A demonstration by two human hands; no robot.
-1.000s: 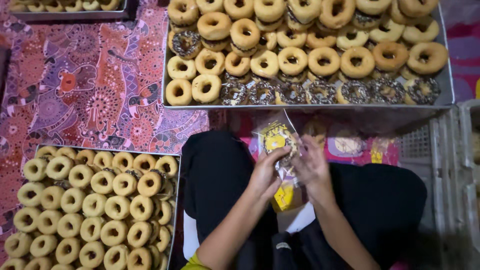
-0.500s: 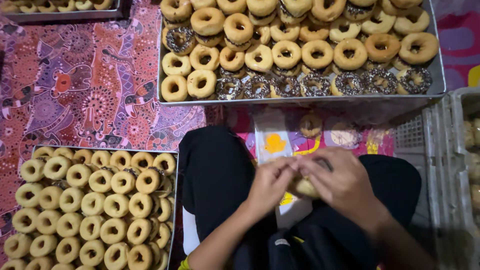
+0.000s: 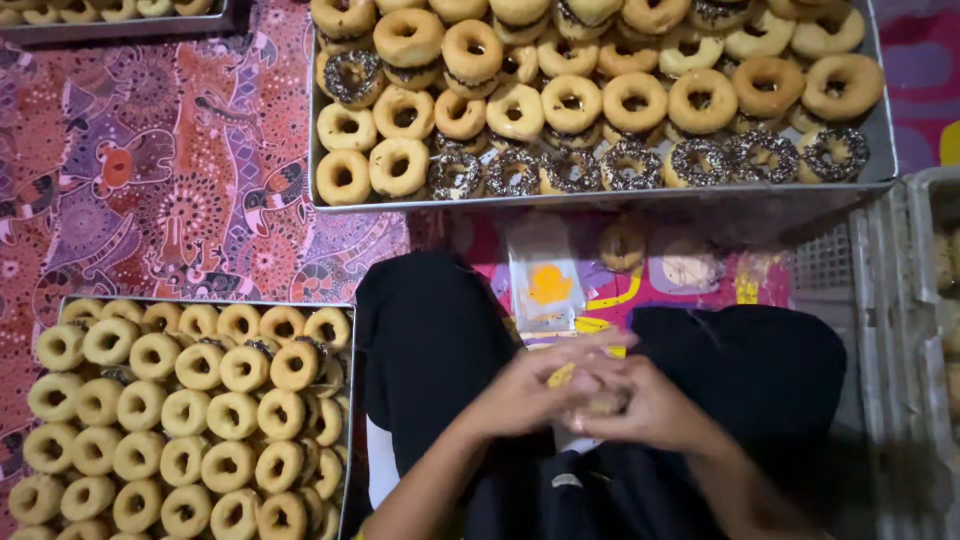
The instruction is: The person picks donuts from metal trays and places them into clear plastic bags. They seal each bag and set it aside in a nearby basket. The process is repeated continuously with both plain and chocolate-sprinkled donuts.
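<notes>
Largest in my view is the patterned cloth (image 3: pixel 150 170) on the floor, then the metal tray of glazed and sprinkled doughnuts (image 3: pixel 880 150) ahead of my knees, and the tray of plain doughnuts (image 3: pixel 345 420) on my left side. Between my legs lies a stack of clear wrappers (image 3: pixel 548 285). My left hand (image 3: pixel 530 390) and right hand (image 3: pixel 650 410) press together over my lap, both closed around a small doughnut (image 3: pixel 603 402) that barely shows between the fingers. I judge that squeezing too hard could crush it, and loose fingers could let it drop onto my dark trousers (image 3: pixel 430 340).
</notes>
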